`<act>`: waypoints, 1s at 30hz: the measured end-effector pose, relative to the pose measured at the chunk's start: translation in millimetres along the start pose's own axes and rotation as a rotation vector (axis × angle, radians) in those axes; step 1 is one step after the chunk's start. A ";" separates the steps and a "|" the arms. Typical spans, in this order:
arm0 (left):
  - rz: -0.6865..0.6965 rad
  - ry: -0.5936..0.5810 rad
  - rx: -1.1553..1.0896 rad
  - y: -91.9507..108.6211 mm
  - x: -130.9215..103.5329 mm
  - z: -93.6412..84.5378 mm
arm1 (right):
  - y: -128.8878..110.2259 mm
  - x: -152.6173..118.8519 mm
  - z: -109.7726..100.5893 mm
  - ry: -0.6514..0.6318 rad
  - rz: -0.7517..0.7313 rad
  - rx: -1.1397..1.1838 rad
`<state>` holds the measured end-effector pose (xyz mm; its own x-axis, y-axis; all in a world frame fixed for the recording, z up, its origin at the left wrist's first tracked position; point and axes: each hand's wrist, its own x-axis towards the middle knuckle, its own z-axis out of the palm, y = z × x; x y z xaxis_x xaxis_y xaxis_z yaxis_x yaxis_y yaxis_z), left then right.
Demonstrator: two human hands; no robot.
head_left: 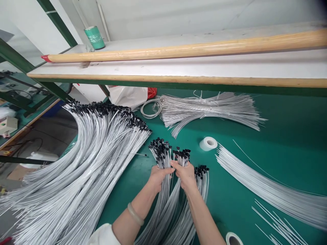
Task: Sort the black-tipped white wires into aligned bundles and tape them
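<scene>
My left hand (158,177) is closed around a bunch of thin grey wires (164,190) whose upper ends carry small black connectors (160,149). Close beside it, my right hand (186,173) grips a second, smaller bunch of the same wires, its black connectors (182,153) showing above the fingers. The thumbs nearly meet between the two bunches. A third bunch with black connectors (201,171) lies on the table just right of my right wrist. The lower lengths of all these wires run down toward me, partly hidden by my forearms.
A large heap of connector-tipped wires (102,143) fills the left side. Behind lies a tied wire bundle (209,109); to the right, a white tape roll (208,143) and plain wires (265,183). Another roll (233,239) stands near the front. A shelf (178,69) holding a wooden pole (163,52) spans above.
</scene>
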<state>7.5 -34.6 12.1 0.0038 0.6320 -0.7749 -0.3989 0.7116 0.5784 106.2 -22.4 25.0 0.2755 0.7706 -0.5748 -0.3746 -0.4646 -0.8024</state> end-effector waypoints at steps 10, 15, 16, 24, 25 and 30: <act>-0.002 -0.019 0.060 5.7 -8.1 4.7 | -0.6 -1.8 -2.2 -0.042 0.000 0.059; -0.027 -0.031 0.042 4.4 -5.3 1.8 | 5.0 2.0 -5.3 -0.042 -0.027 0.078; -0.032 -0.029 0.038 4.1 -4.3 1.0 | 5.8 2.7 -6.1 -0.040 -0.032 0.084; -0.036 0.041 0.034 4.5 0.4 -5.2 | 6.3 5.2 -16.8 -0.085 0.018 0.215; -0.041 0.038 0.037 4.9 0.0 -5.1 | 5.7 4.9 -17.2 -0.112 0.022 0.238; -0.058 -0.002 0.067 6.1 -5.3 1.1 | -0.2 3.1 -7.3 -0.159 -0.002 0.189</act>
<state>6.1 -33.3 20.0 0.0273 0.5898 -0.8071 -0.3354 0.7660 0.5484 113.7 -23.1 22.2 0.1391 0.8372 -0.5290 -0.5374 -0.3849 -0.7504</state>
